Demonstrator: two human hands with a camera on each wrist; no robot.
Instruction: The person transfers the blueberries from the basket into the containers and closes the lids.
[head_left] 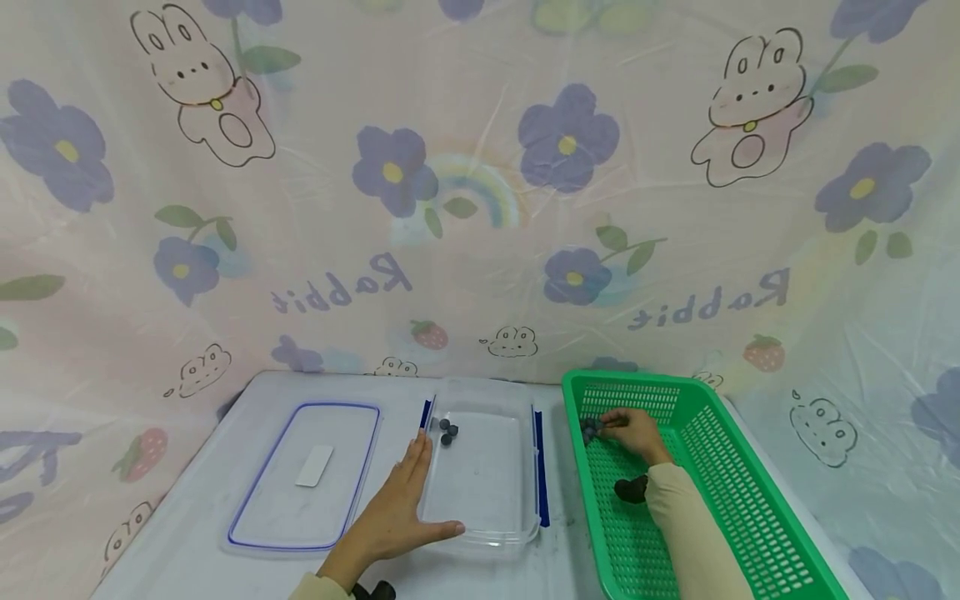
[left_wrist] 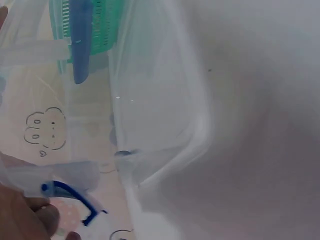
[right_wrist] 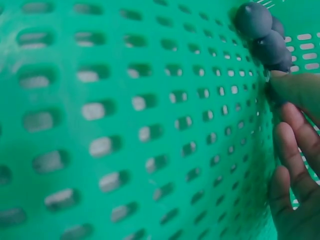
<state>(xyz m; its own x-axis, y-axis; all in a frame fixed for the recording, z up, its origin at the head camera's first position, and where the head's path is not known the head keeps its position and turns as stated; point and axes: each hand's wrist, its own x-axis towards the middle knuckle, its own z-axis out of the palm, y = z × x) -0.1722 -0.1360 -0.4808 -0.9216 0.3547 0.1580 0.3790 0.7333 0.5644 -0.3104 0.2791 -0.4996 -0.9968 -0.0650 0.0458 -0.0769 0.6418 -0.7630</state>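
Observation:
My right hand (head_left: 632,432) is inside the green basket (head_left: 611,533), at its far left corner. Several dark blueberries (right_wrist: 254,21) lie there against the basket wall. Thumb and fingertips (right_wrist: 295,90) come together just below them, pinching a dark blueberry that is mostly hidden. A clear plastic container (head_left: 483,483) stands left of the basket, with several blueberries (head_left: 447,431) in its far left part. My left hand (head_left: 393,512) lies along the container's left side, fingers straight and thumb spread over the near left corner. In the left wrist view, its fingers (left_wrist: 47,217) show near a blue clip (left_wrist: 75,197).
A clear lid with a blue seal (head_left: 281,446) lies flat on the white table to the left, a white label (head_left: 315,466) on it. Another blue clip (head_left: 542,471) runs along the container's right side. A printed curtain (head_left: 465,275) hangs behind the table.

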